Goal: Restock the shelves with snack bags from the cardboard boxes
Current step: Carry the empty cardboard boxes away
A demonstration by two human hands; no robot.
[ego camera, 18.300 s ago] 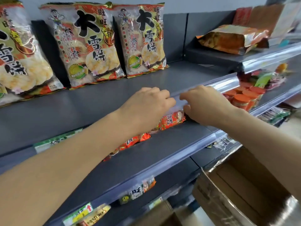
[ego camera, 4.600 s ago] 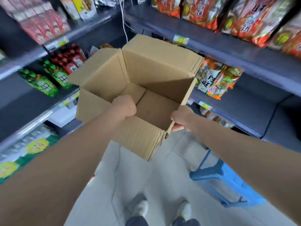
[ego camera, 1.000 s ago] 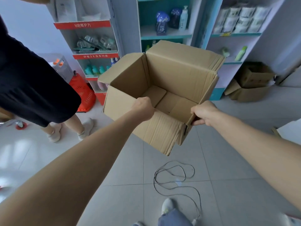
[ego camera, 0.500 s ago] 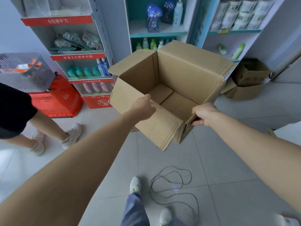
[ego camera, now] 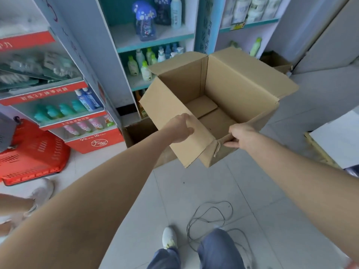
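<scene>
**A:** Where's the cardboard box?

**B:** Off the floor, held out in front of the person at arm's length. It's tipped a little toward the camera. The top flaps are open and spread outward. Inside, only the folded bottom flaps show.

**A:** What has hold of it?

**B:** Both hands, at the near side. The left hand is on the near flap at the left, fingers curled over its edge, so that grip is closed on the cardboard. The right hand is at the near right corner. Its fingers wrap under the rim there, so that grip is closed on the box too.

**A:** And around it?

**B:** Beyond the box are shelves with teal edges, carrying rows of small bottles. To the left is a red and white display stand, and beside it a red basket sits on the floor. A second box sits on the floor at the far right, near the wall. Another brown box is at the foot of the shelves, partly hidden behind the left forearm.

**A:** Anything underfoot?

**B:** A thin cable lies in loose loops on the tiles, just ahead of the person's white shoe. Another person's shoe shows at the left edge.
</scene>
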